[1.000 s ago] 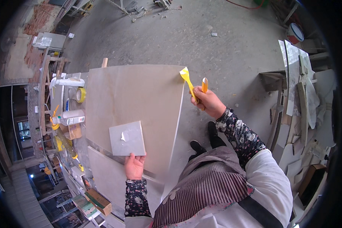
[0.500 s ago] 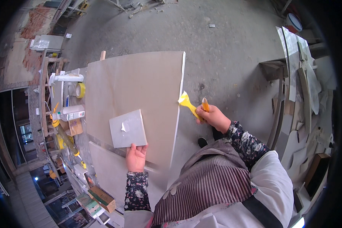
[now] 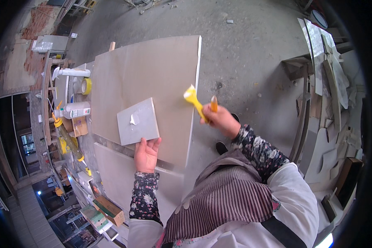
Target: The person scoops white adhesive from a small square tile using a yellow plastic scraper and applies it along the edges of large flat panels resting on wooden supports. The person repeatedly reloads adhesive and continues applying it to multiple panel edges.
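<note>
My left hand [image 3: 146,153] is closed on the near edge of a small grey square tile [image 3: 144,126], fingers beneath it. A dab of white paste [image 3: 134,119] lies on the tile's face. The tile is held over a large beige panel [image 3: 161,70], whose right edge carries a white strip [image 3: 199,62]. In my right hand [image 3: 222,120] is a yellow putty knife [image 3: 194,101] with white paste on its blade, over the panel's right edge. A pencil-like orange stick [image 3: 214,104] with a pointed tip also sticks up from that hand.
Left of the panel stand a white spray bottle [image 3: 72,72], a yellow tape roll [image 3: 86,86], a white plastic bottle [image 3: 75,110] and a caulking gun [image 3: 70,140]. A second panel [image 3: 124,169] lies nearer me. Offcut slabs [image 3: 335,78] lean at the right.
My right hand has drawn the putty knife off the panel's edge and leftward, toward the tile. The tile in my left hand sits slightly higher in view, and the whole view has shifted a little.
</note>
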Demonstrator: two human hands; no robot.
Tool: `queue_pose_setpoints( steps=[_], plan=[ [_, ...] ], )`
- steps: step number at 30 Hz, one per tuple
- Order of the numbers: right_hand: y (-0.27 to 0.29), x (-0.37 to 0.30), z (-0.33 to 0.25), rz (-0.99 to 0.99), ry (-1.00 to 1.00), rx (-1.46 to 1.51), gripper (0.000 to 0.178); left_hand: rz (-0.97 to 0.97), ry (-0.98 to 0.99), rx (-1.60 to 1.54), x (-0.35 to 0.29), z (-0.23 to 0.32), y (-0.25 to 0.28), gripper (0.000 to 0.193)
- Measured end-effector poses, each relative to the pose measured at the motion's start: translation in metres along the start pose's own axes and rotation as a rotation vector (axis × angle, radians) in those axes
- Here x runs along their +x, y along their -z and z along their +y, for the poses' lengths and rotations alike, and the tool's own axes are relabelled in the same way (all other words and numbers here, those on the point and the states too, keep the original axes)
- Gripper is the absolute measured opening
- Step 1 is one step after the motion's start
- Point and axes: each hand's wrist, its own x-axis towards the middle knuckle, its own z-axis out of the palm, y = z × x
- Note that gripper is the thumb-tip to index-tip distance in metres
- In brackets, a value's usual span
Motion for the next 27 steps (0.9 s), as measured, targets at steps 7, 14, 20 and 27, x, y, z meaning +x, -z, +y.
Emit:
queue_pose_setpoints(
  steps=[7,14,20,27],
  plan=[
    [-0.015,-0.067,0.077,-0.110,0.006,-0.279,0.023,-0.018,-0.014,-0.017,0.002,-0.001,0.002,0.031],
    [-0.017,-0.089,0.001,-0.036,0.184,-0.210,0.016,-0.018,0.006,-0.080,0.005,-0.004,0.005,0.029],
    [-0.120,-0.020,-0.099,-0.154,0.541,-0.890,0.024,-0.039,-0.085,-0.018,0.004,-0.010,-0.002,0.040],
    [-0.173,0.030,-0.115,-0.107,0.331,-1.178,0.030,-0.039,-0.094,-0.013,0.002,-0.008,-0.008,0.037]
  ],
)
